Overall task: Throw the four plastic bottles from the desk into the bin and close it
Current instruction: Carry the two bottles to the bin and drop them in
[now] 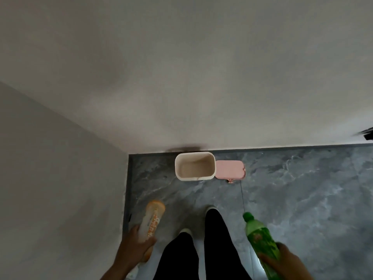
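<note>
A small cream bin stands open on the grey marble floor against the wall, and I see nothing inside it. Its pink lid lies flat on the floor, touching the bin's right side. My left hand grips an orange-and-white plastic bottle at the lower left, pointing up toward the bin. My right hand grips a green plastic bottle with a green cap, at the lower right. Both bottles are well short of the bin.
My two legs in dark trousers and light shoes stand between the hands. A pale wall runs along the left and behind the bin. A dark object pokes in at the right edge. Open floor lies to the right.
</note>
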Demonstrator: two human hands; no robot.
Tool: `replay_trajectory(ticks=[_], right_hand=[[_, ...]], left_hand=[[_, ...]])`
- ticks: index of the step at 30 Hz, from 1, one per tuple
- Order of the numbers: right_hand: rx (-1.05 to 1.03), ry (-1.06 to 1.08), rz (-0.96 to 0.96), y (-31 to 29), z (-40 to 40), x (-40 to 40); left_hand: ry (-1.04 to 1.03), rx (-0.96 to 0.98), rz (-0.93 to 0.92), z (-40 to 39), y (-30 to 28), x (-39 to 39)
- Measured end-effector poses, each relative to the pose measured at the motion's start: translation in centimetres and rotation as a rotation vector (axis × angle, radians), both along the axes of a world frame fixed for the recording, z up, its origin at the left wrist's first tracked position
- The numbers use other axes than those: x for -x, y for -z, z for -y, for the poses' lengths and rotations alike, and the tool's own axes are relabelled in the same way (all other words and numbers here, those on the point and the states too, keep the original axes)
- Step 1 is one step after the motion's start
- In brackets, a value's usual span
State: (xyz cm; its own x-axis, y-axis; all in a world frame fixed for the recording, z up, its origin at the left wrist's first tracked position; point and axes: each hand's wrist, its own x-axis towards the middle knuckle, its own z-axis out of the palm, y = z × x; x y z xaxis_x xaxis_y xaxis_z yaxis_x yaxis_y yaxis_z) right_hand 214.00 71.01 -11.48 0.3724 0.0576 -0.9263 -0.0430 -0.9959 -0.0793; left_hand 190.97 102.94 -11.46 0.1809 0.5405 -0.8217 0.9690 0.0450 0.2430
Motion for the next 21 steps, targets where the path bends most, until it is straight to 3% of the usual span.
replay_trajectory(ticks=[9,15,21], right_hand=[[-0.227,-0.082,0.022,8.3,-11.7,-11.1],[-0.241,-0.162,0.018,16.3,-16.5,-12.5],[-0.202,-0.221,0.001,24.5,-18.4,-12.6]], left_hand=[[0.101,-0.086,0.105,-3.6,11.1,-12.4],[0.639,-0.188,0.027,-6.9,24.1,-18.9],[1.003,-0.332,0.073,-8.9,35.8,-25.1]])
